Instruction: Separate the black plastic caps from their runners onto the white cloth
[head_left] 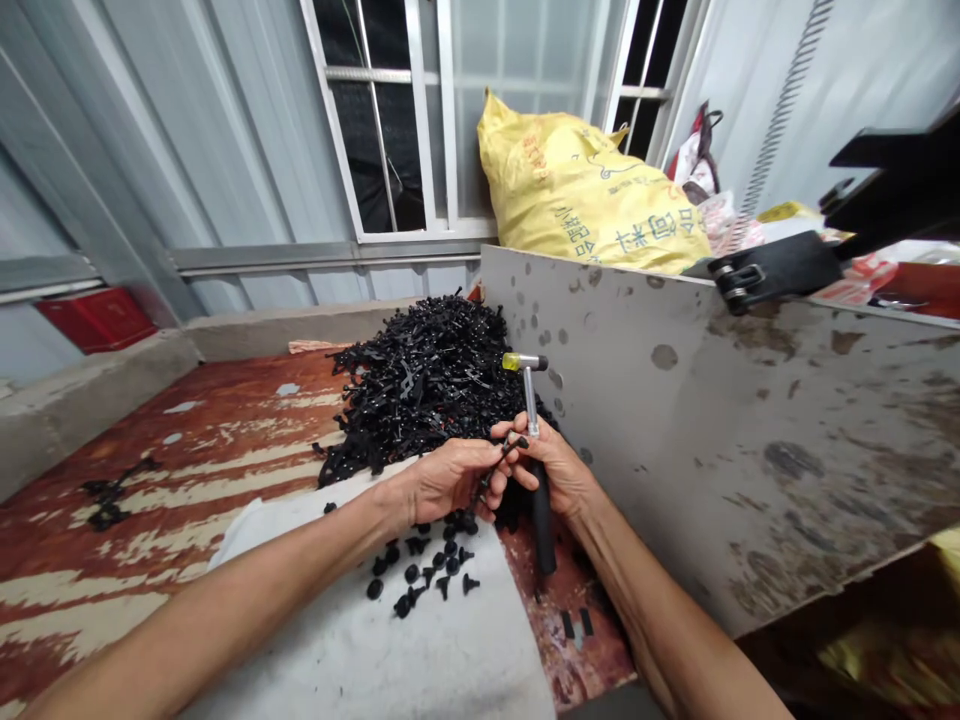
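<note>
My left hand [450, 480] is closed on a thin black plastic piece [495, 466], pinching it at the fingertips. My right hand [561, 472] is wrapped round the hammer [531, 398] where the metal shaft meets the black handle, with its yellow-tipped head standing upright above my knuckles. The two hands meet fingertip to fingertip, with the piece between them. Just below them, on the white sheet [352, 640], lies a loose scatter of small black studs [427, 572], a modest handful as I judge it. Just behind my hands the heap of black pieces [424, 385] rises high and fills the corner against the grey board [750, 440] on my right. By my reckoning most of the work sits there unhandled, and only a small share is through. A few stray pieces [109, 497] lie well apart on the worn red tabletop [225, 440] at far left, and a yellow sack [585, 190] stands beyond the board
</note>
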